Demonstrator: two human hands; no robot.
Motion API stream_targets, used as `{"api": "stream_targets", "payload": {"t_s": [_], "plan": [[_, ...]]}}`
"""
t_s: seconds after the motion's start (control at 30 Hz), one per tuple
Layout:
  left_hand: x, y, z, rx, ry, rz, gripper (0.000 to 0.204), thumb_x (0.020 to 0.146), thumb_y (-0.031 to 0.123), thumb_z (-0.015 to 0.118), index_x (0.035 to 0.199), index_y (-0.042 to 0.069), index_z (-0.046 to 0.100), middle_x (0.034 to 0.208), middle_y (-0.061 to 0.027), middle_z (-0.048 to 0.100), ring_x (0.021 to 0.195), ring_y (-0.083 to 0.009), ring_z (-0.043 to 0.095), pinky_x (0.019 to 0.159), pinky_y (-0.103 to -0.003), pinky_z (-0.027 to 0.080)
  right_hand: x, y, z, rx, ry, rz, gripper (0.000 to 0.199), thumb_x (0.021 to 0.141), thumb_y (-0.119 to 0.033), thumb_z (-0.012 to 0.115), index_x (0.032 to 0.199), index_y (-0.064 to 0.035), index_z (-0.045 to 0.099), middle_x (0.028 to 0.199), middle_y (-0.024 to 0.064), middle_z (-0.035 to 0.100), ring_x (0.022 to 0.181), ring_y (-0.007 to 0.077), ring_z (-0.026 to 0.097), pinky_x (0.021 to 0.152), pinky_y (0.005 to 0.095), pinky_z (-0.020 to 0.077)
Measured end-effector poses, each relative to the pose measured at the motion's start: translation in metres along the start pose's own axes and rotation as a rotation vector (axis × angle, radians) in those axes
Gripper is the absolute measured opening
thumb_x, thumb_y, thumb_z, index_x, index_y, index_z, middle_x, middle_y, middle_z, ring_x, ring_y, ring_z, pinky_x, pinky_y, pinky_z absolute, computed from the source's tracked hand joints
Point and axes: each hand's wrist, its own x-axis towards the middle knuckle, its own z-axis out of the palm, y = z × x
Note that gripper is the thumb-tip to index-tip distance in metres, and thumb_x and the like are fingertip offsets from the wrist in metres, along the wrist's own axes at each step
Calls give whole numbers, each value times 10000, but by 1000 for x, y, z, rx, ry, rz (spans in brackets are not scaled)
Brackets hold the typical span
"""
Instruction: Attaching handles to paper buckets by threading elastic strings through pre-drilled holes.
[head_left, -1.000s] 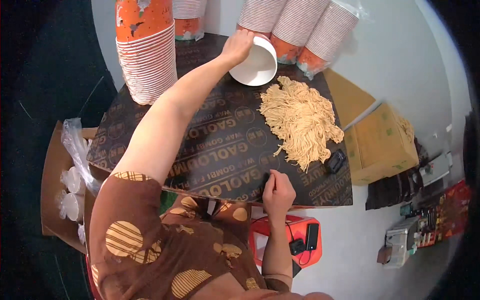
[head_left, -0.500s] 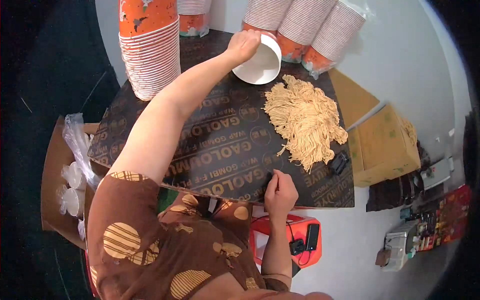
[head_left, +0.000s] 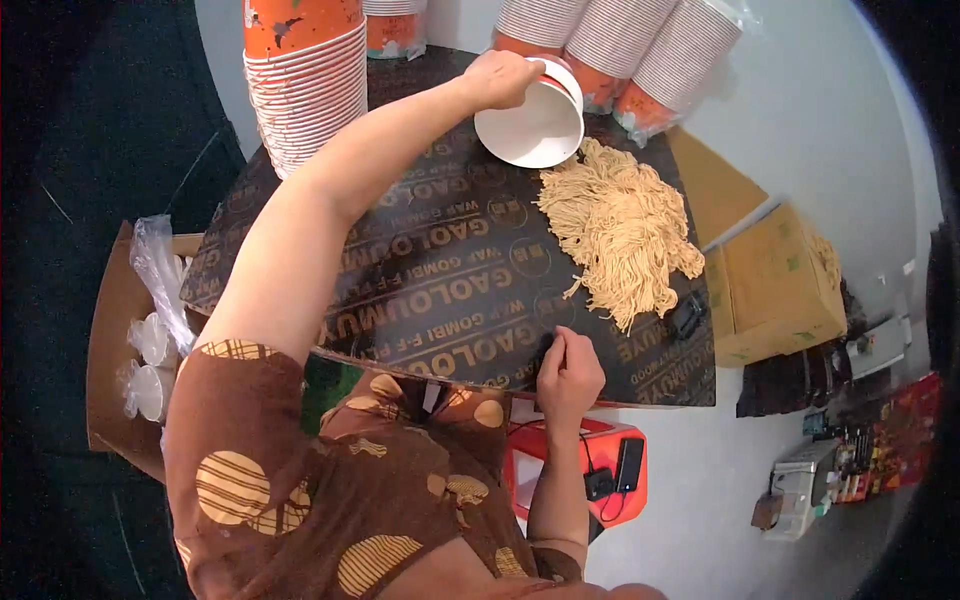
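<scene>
My left hand (head_left: pixel 503 80) reaches across the dark table and grips a white-lined paper tub (head_left: pixel 532 128) by its upper rim. Tipped on its side, the tub shows its white inside; a second rim and a strip of orange show behind it. A pile of beige yarn-like strands (head_left: pixel 625 235) lies just right of the tub, close to its rim. At the table's front edge, my right hand (head_left: pixel 572 375) is closed in a loose fist, thumb uppermost. Anything inside that fist is hidden.
A tall stack of orange tubs (head_left: pixel 306 90) stands at the far left. Several bagged tub stacks (head_left: pixel 620 50) line the back. A small black object (head_left: pixel 688 315) lies near the strands. Cardboard boxes (head_left: pixel 775 290) flank the table, and a red stool (head_left: pixel 625 490) stands below its front edge.
My left hand has moved slightly right with the tub, and a second rim now shows behind it. My right hand remains closed at the table edge. The view has shifted slightly.
</scene>
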Motion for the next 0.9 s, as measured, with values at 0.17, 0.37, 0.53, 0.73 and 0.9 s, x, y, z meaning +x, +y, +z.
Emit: {"api": "stream_targets", "payload": {"t_s": [0.17, 0.37, 0.53, 0.73, 0.9], "plan": [[0, -11, -1, -19, -82, -54, 304, 764, 58, 540, 1066, 30, 560, 888, -222, 671, 835, -407, 661, 706, -503, 518, 1, 0, 1, -10, 0, -18, 84, 842, -17, 607, 916, -15, 647, 743, 131, 589, 647, 311, 598, 573, 394, 480], [-6, -7, -3, 16, -61, -57, 211, 799, 48, 533, 1000, 9, 586, 919, -218, 679, 871, -380, 671, 738, -492, 529, 0, 0, 0, -23, 19, -44, 94, 839, -19, 606, 925, -15, 644, 753, 129, 593, 658, 309, 603, 578, 397, 483], [-14, 6, -15, 31, -63, -64, 263, 827, 53, 522, 1059, 48, 644, 958, -205, 687, 911, -359, 677, 779, -467, 541, -1, -2, -2, -11, 10, -30, 95, 839, -18, 601, 924, -16, 643, 752, 127, 594, 667, 312, 606, 585, 399, 486], [-22, 18, -37, -66, -58, -121, 408, 825, 60, 501, 1215, 85, 619, 992, -214, 687, 921, -359, 677, 794, -465, 545, -3, -2, -3, 2, 7, -35, 106, 836, -13, 593, 928, -17, 644, 766, 129, 604, 675, 313, 612, 592, 397, 489], [-39, 34, -59, -106, 37, -191, 411, 812, 55, 493, 1207, 51, 608, 962, -233, 681, 898, -379, 674, 777, -491, 543, -1, 0, -2, 7, 7, -32, 104, 845, -18, 592, 930, -15, 652, 780, 132, 618, 688, 317, 621, 600, 392, 493]]}}
